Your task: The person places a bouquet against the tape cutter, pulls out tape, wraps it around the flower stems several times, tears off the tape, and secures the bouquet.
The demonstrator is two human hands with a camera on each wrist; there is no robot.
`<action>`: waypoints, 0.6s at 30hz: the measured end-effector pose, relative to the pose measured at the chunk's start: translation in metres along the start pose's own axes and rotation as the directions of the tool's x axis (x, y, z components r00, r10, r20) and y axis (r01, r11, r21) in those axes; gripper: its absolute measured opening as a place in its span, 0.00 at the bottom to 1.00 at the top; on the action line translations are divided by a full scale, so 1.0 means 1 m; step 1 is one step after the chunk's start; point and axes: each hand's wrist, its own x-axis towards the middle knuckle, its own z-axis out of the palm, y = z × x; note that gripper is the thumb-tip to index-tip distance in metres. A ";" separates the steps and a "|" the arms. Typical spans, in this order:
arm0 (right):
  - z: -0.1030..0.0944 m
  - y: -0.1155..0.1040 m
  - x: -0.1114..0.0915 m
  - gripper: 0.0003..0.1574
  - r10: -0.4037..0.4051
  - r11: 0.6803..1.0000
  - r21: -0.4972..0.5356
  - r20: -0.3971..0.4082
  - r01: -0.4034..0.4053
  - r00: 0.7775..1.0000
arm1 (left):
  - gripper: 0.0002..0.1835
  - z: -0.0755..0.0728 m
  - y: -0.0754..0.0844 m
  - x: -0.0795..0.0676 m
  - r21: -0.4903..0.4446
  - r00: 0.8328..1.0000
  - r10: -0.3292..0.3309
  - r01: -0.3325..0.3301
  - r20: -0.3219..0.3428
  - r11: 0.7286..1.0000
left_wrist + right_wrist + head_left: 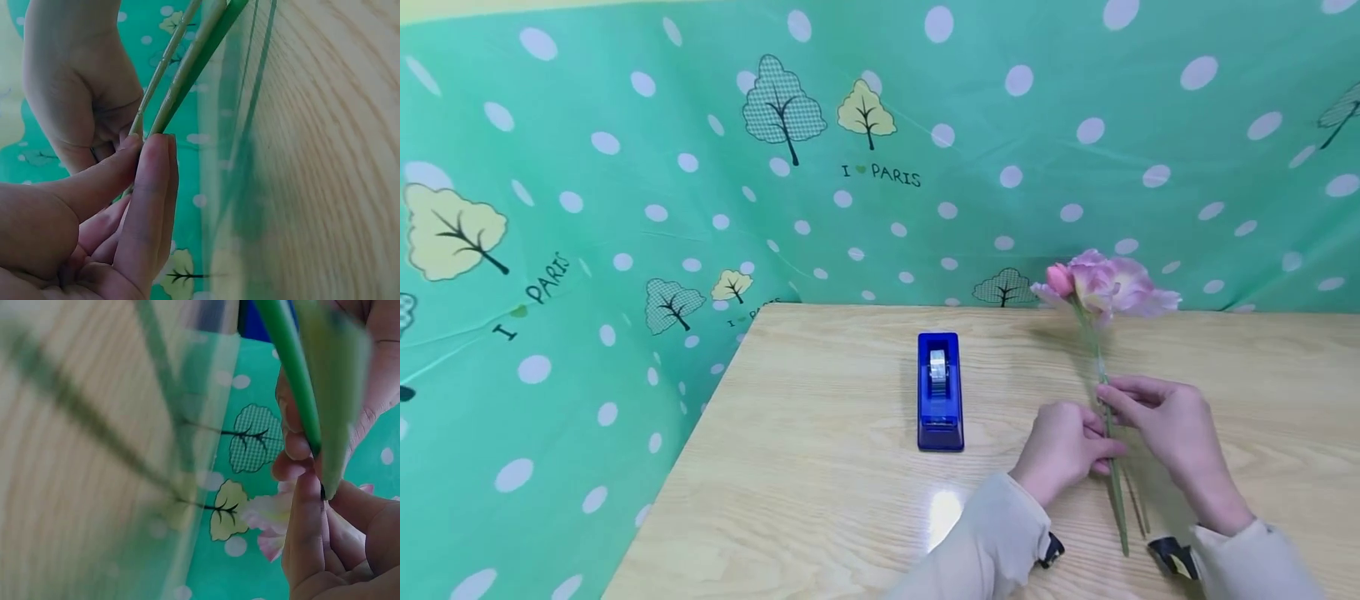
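A large pink-lilac flower (1112,287) and a pink bud (1060,280) stand side by side, their green stems (1118,508) running together toward the near side of the table. My left hand (1063,446) pinches the stems between thumb and fingers. Just above it, my right hand (1172,417) pinches them too. A shiny clear patch shows on the stems above the right fingertips. In the left wrist view, two stems (181,81) spread apart beyond the left fingertips. Seen from the right wrist, the stem ends (337,381) point toward the camera, with petals (269,519) behind the hands.
A blue tape dispenser (940,437) with a roll of clear tape stands left of the hands on the wooden table (790,467). Green dotted cloth (962,192) with printed trees hangs behind the table and along its left side.
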 end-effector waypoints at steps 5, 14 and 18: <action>-0.001 0.010 -0.001 0.29 0.033 0.999 -0.038 0.035 -0.032 0.999 | 0.10 0.008 -0.002 0.003 0.032 0.999 -0.047 0.047 0.006 0.998; -0.007 0.015 0.006 0.29 0.022 0.987 -0.163 0.128 -0.001 0.992 | 0.10 0.011 -0.003 0.004 0.018 0.996 -0.087 0.087 0.029 0.996; -0.009 0.016 0.009 0.29 0.026 0.980 -0.201 0.172 0.009 0.985 | 0.11 0.012 -0.004 0.005 0.007 0.996 -0.083 0.083 0.042 0.997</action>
